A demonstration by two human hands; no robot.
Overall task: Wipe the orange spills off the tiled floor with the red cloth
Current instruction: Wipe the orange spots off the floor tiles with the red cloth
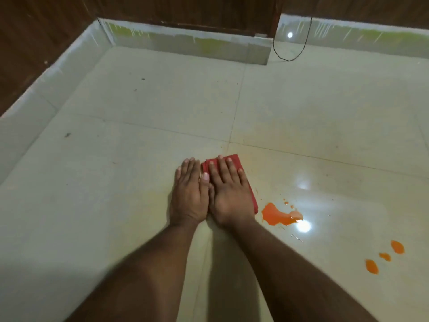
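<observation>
A folded red cloth (pixel 232 162) is pressed flat to the pale tiled floor (pixel 139 112) under the right hand (pixel 228 194), fingers straight. The left hand (pixel 189 195) is laid flat just beside it, holding nothing. An orange liquid puddle (pixel 277 214) lies just right of the cloth, with three orange drops (pixel 384 256) nearer and further right.

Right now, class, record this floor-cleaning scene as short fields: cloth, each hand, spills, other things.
cloth: red cloth, folded, flat on the tiled floor
right hand: flat, pressing on cloth
left hand: flat on floor beside cloth
spills: large orange puddle right of cloth; three small orange spots farther right
other: black cable by wall
</observation>
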